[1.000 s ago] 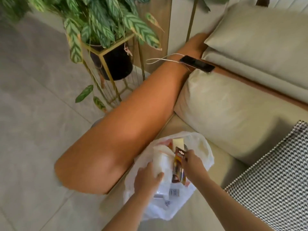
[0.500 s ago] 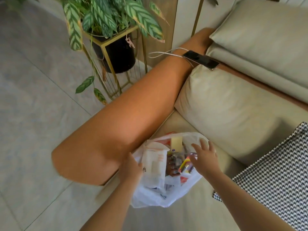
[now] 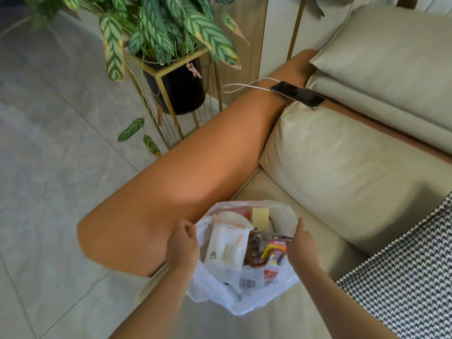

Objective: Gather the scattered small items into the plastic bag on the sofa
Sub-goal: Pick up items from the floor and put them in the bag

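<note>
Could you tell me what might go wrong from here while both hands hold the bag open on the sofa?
1. The plastic bag looks thin and full; the left hand and right hand pulling its rim apart could tear it.
2. It sits near the seat's front edge, so the red packet could spill out towards the floor.
</note>
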